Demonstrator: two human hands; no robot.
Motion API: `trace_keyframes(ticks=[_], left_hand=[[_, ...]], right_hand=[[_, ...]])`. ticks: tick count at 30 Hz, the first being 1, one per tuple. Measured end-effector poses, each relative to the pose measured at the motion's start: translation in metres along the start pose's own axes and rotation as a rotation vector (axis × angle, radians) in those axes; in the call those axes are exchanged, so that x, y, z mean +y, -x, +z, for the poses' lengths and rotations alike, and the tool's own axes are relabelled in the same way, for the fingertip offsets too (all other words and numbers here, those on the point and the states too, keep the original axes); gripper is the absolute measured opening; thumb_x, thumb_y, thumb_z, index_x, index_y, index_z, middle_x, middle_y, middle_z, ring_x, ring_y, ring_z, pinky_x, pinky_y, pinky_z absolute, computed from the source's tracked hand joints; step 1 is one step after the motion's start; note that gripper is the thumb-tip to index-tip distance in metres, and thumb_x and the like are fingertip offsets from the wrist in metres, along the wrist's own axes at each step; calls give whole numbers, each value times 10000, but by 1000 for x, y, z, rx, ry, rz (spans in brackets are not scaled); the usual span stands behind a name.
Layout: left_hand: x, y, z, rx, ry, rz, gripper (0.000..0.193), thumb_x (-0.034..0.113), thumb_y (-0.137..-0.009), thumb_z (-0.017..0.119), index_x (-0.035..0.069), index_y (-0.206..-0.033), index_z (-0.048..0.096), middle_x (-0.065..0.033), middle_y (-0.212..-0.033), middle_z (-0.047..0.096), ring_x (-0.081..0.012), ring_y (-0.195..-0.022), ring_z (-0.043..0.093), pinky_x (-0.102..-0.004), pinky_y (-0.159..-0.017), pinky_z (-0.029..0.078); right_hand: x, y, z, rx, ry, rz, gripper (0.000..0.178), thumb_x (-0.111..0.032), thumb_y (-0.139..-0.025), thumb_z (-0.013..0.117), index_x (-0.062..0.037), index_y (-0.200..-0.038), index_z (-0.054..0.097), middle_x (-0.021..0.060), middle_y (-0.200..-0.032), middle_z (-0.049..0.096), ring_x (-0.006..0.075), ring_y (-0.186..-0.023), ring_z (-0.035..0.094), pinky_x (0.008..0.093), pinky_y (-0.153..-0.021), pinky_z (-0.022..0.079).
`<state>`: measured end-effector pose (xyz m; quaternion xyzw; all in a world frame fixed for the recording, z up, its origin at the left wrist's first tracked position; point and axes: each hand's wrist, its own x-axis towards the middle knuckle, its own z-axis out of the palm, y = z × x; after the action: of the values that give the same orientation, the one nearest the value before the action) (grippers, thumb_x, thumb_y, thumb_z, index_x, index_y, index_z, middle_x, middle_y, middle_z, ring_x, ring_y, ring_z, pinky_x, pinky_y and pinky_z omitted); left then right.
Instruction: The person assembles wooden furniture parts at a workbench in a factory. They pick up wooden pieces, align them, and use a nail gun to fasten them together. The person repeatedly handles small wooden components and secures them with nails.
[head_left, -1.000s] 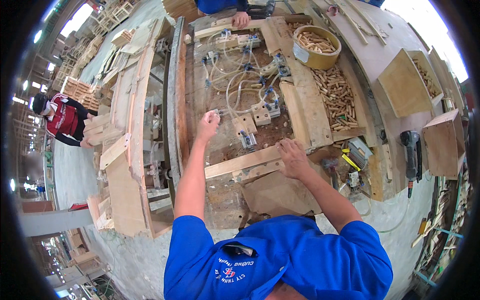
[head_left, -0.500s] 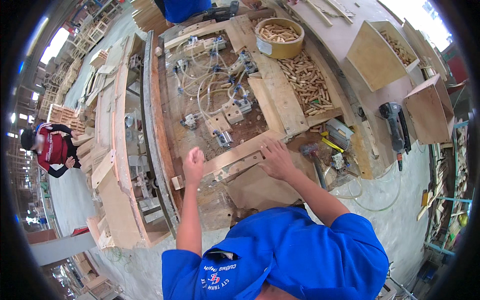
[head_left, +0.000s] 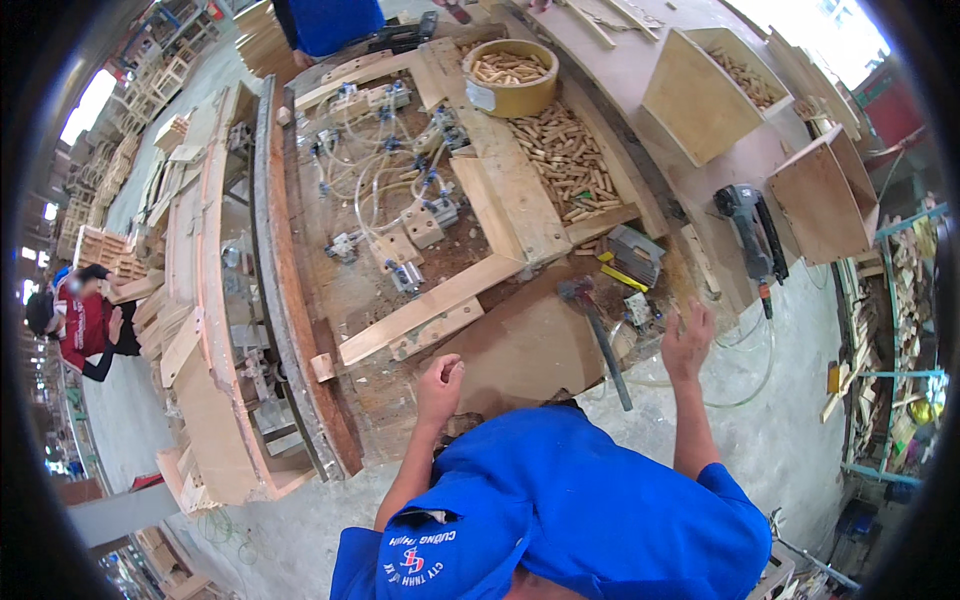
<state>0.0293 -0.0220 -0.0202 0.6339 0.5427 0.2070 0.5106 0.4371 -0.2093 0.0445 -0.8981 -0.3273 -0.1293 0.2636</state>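
Observation:
My left hand (head_left: 439, 390) is closed, with its fingers curled in; whatever may be inside does not show. It hovers over the left edge of a brown board (head_left: 535, 340) at the near side of the bench. Farther off lies a wooden strip (head_left: 430, 308), with a shorter drilled block (head_left: 437, 330) alongside it. Out to the right, my right hand (head_left: 688, 340) is raised with fingers apart, holding nothing. A hammer (head_left: 597, 340) lies between my hands, its handle toward me. A yellow-handled tool (head_left: 623, 278) rests beyond it.
Clamps with clear air hoses (head_left: 390, 150) fill the wooden frame. Loose dowels (head_left: 565, 165) lie beside a yellow tub of dowels (head_left: 510, 95). At right are a nail gun (head_left: 748, 235) and wooden boxes (head_left: 700, 100). A co-worker in red (head_left: 85, 320) stands far left.
My right hand has left the wooden strip and moved right, past the hammer. My left hand has drawn back toward me, away from the strip. The whole view has shifted.

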Motion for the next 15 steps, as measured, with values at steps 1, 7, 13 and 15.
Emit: trace_keyframes(ticks=[1,7,13,15], left_hand=[[5,1,8,-13,-22,23,298,221,-1012,718,13,-1225,741,-143,-1047,793,-196,-918,753,-345,-847,593],[22,7,20,-126,-64,35,303,242,-1007,722,16,-1208,743,-154,-1023,796,-202,-911,761,-351,-844,597],[18,4,17,-105,-117,71,324,262,-1006,718,15,-1215,733,-154,-1030,796,-221,-940,771,-357,-857,600],[23,7,13,-98,-107,53,336,271,-1005,716,14,-1221,728,-172,-1037,795,-247,-966,780,-367,-869,604]], right_hand=[[-1,3,3,75,70,-92,434,-178,-960,719,34,-1324,614,255,-1165,658,453,-1116,625,533,-996,497],[-4,23,60,-173,-255,97,408,-199,-1002,681,13,-1345,621,272,-1292,655,470,-1221,610,536,-1031,492],[-7,-17,42,-131,-117,-44,390,-171,-980,697,8,-1321,636,244,-1236,682,451,-1188,630,527,-1021,496],[-6,-50,26,-41,-20,-146,400,-163,-968,708,6,-1323,633,243,-1232,676,448,-1175,632,529,-1020,496]])
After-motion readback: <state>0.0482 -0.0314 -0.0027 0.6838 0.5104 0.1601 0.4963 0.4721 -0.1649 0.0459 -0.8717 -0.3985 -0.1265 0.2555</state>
